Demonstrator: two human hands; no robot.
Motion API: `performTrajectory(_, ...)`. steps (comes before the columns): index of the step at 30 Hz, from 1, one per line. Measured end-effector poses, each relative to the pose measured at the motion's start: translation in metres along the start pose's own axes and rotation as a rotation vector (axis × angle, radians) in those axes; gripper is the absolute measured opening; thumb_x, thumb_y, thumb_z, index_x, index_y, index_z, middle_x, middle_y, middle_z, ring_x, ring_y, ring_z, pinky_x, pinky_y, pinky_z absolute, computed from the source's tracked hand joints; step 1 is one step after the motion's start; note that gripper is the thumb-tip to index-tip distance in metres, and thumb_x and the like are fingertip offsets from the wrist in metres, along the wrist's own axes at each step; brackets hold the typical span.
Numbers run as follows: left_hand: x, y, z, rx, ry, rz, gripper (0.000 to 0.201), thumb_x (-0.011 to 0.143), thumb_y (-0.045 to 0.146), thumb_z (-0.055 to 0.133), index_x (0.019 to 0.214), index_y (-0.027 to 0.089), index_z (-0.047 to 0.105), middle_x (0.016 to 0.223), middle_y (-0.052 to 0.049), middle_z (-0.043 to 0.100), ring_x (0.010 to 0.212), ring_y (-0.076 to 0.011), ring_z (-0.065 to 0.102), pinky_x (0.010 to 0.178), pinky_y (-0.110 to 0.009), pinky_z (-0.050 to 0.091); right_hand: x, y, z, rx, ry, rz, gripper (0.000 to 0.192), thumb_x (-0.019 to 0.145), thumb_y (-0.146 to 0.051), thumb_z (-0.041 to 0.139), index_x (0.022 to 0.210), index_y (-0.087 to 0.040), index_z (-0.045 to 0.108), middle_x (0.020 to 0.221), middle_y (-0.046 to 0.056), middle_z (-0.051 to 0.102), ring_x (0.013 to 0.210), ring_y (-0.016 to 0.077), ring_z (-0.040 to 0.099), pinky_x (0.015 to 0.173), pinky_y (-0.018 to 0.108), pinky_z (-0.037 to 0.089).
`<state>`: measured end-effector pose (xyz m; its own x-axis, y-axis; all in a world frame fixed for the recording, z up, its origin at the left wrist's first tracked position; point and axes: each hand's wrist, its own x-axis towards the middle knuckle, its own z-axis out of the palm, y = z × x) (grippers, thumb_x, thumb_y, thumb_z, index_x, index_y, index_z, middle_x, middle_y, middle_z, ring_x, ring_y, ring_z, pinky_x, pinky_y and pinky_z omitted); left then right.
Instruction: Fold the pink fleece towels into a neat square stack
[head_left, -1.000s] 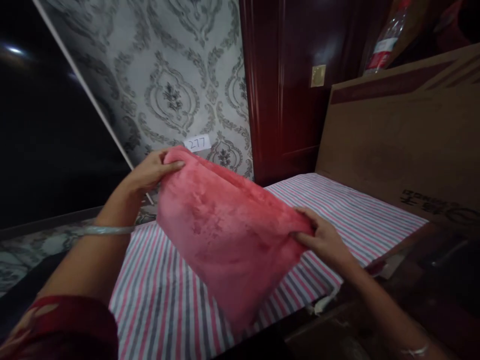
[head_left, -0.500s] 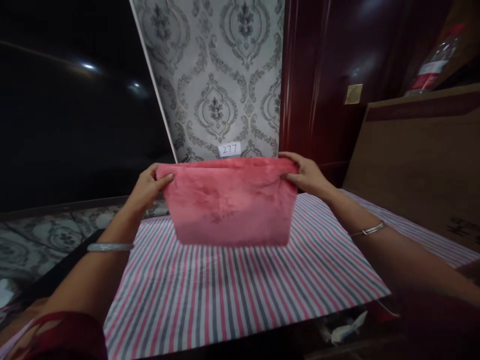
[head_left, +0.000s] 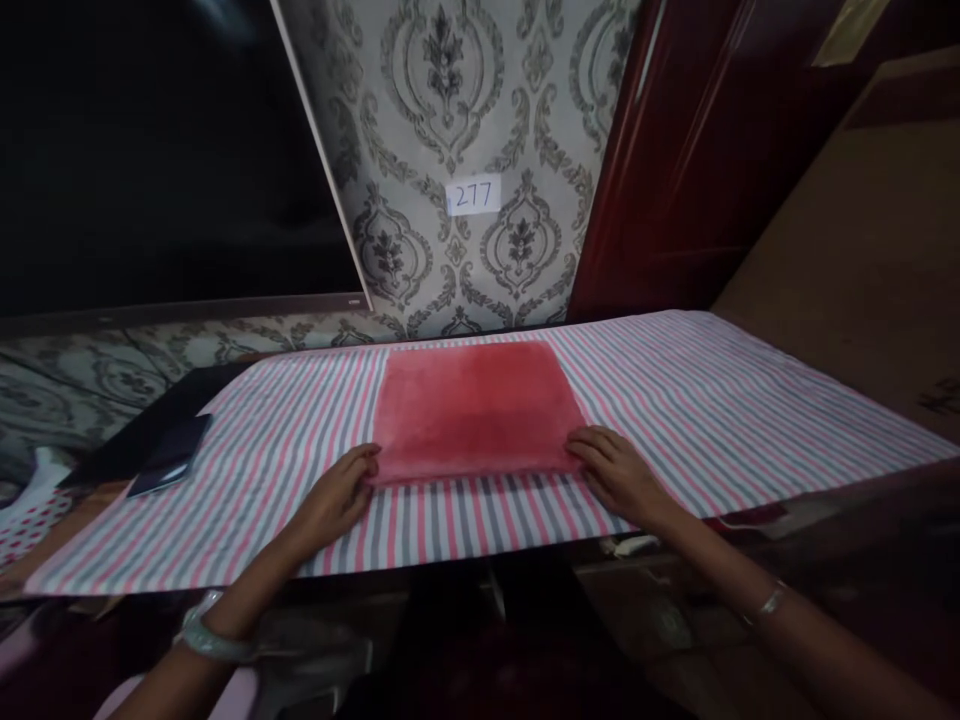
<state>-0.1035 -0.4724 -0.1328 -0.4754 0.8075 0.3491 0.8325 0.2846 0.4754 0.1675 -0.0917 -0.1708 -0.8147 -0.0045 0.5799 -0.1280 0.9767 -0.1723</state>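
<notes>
A folded pink towel point(head_left: 474, 408) lies flat on the striped cloth point(head_left: 720, 400) that covers the table. My left hand point(head_left: 339, 492) is at the towel's near left corner, fingertips pinching its edge. My right hand point(head_left: 619, 474) holds the near right corner the same way. Both hands rest low on the cloth, each wrist with a bangle.
A dark phone point(head_left: 169, 463) lies at the cloth's left end. Behind stands patterned wallpaper with a "277" label point(head_left: 472, 195), a dark screen point(head_left: 150, 150) on the left, a dark red wooden door point(head_left: 675, 170) and a cardboard sheet point(head_left: 862, 230) on the right.
The towel was held up in the air by its top corners; now it lies flat on the cloth, and both hands have come down to its near edge.
</notes>
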Motion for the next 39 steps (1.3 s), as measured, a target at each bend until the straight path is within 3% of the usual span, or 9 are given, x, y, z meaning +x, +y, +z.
performTrajectory(4, 0.015, 0.011, -0.012, -0.175, 0.129, -0.272, 0.032, 0.080, 0.049, 0.054, 0.094, 0.021, 0.060, 0.095, -0.008, 0.067, 0.085, -0.0237, 0.066, 0.068, -0.034, 0.055, 0.009, 0.004, -0.013, 0.213, 0.112, 0.397, 0.044, 0.091, -0.043, 0.053, 0.127, -0.018, 0.060, 0.111, 0.014, 0.069, 0.096, 0.0267, 0.066, 0.080, 0.041, 0.055)
performTrajectory(7, 0.034, 0.021, -0.012, -0.297, 0.091, -0.571, 0.041, 0.075, 0.061, 0.057, 0.088, 0.022, 0.057, 0.057, 0.005, 0.049, 0.050, -0.0162, 0.052, 0.050, -0.028, 0.047, 0.027, 0.006, -0.020, 0.328, 0.030, 0.742, 0.048, 0.093, -0.052, 0.044, 0.120, -0.017, 0.062, 0.072, 0.003, 0.065, 0.065, 0.0206, 0.064, 0.061, 0.032, 0.050)
performTrajectory(9, 0.043, 0.026, -0.009, -0.345, 0.047, -0.696, 0.045, 0.068, 0.063, 0.064, 0.085, 0.022, 0.055, 0.050, 0.009, 0.042, 0.042, -0.0148, 0.047, 0.045, -0.028, 0.044, 0.037, 0.006, -0.021, 0.351, -0.049, 0.829, 0.044, 0.091, -0.052, 0.045, 0.109, -0.017, 0.066, 0.061, 0.000, 0.060, 0.058, 0.0192, 0.061, 0.057, 0.029, 0.047)
performTrajectory(12, 0.051, 0.027, -0.007, -0.305, 0.016, -0.764, 0.048, 0.060, 0.062, 0.071, 0.081, 0.022, 0.053, 0.047, 0.009, 0.044, 0.037, -0.0156, 0.048, 0.040, -0.027, 0.040, 0.048, 0.004, -0.022, 0.353, -0.119, 0.869, 0.036, 0.086, -0.050, 0.055, 0.099, -0.018, 0.066, 0.062, -0.001, 0.060, 0.054, 0.0165, 0.060, 0.052, 0.026, 0.043)
performTrajectory(17, 0.054, 0.030, -0.010, -0.354, 0.084, -0.713, 0.049, 0.058, 0.061, 0.072, 0.079, 0.023, 0.049, 0.044, 0.009, 0.047, 0.034, -0.0132, 0.045, 0.036, -0.023, 0.035, 0.058, 0.004, -0.023, 0.545, -0.080, 0.971, 0.038, 0.082, -0.043, 0.063, 0.112, -0.021, 0.058, 0.072, -0.002, 0.062, 0.052, 0.0129, 0.057, 0.047, 0.022, 0.041)
performTrajectory(24, 0.061, 0.040, -0.010, -0.630, 0.123, -0.701, 0.064, 0.063, 0.042, 0.080, 0.117, 0.019, 0.052, 0.070, 0.003, 0.062, 0.053, -0.0131, 0.058, 0.050, -0.023, 0.047, 0.081, 0.006, -0.023, 0.799, -0.058, 1.117, 0.067, 0.079, -0.041, 0.069, 0.140, -0.023, 0.046, 0.070, -0.003, 0.060, 0.054, 0.0142, 0.055, 0.051, 0.024, 0.043)
performTrajectory(31, 0.053, 0.030, 0.004, -0.481, 0.282, -0.410, 0.062, 0.073, 0.040, 0.068, 0.131, 0.021, 0.054, 0.091, -0.002, 0.063, 0.075, -0.0149, 0.059, 0.064, -0.023, 0.049, 0.072, 0.014, -0.007, 0.582, 0.315, 0.626, 0.056, 0.079, -0.034, 0.058, 0.133, -0.022, 0.053, 0.112, 0.006, 0.065, 0.091, 0.0221, 0.061, 0.086, 0.038, 0.050)
performTrajectory(34, 0.044, 0.023, 0.013, -0.443, 0.220, -0.474, 0.057, 0.072, 0.041, 0.067, 0.125, 0.021, 0.058, 0.097, -0.004, 0.064, 0.084, -0.0183, 0.061, 0.070, -0.026, 0.050, 0.054, 0.021, 0.010, 0.525, 0.254, 0.707, 0.054, 0.075, -0.034, 0.057, 0.128, -0.021, 0.056, 0.113, 0.007, 0.065, 0.095, 0.0231, 0.060, 0.091, 0.040, 0.048)
performTrajectory(39, 0.048, 0.012, 0.008, -0.648, 0.155, -0.666, 0.076, 0.068, 0.044, 0.074, 0.135, 0.022, 0.049, 0.088, -0.002, 0.067, 0.074, -0.0180, 0.064, 0.064, -0.027, 0.050, 0.049, 0.028, 0.013, 0.786, 0.048, 0.939, 0.078, 0.076, -0.038, 0.062, 0.149, -0.023, 0.037, 0.083, -0.001, 0.064, 0.065, 0.0174, 0.059, 0.066, 0.032, 0.052)
